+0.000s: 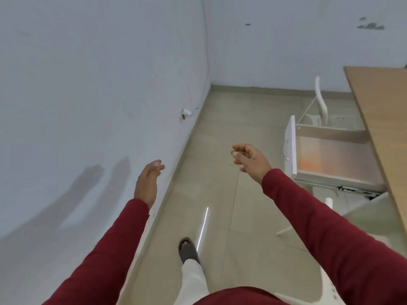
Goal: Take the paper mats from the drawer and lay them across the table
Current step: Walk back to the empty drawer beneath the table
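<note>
Pale blue-white walls meet in a far corner, and a beige tiled floor runs from there toward the viewer, with a thin bright streak of reflected light on the near tiles. Low on the left wall a small white fitting sticks out near the skirting. At the right edge a wood-topped counter slants away into the distance. Beneath it a white drawer stands pulled out to the left, its white front panel with a curved metal handle facing the open floor and its metal runner showing along the near side. The inside of the drawer looks pale with an orange tint; whether the paper mats lie there cannot be told, and none show on the counter. Beyond the drawer stands a white chair.

Both arms, in dark red sleeves, reach forward over the floor. The left hand hangs near the left wall, fingers loosely curled, its grip released and holding nothing. The right hand is just left of the drawer front, apart from it, fingers half bent, also released. Below, a foot in a dark sandal rests on the tiles.
</note>
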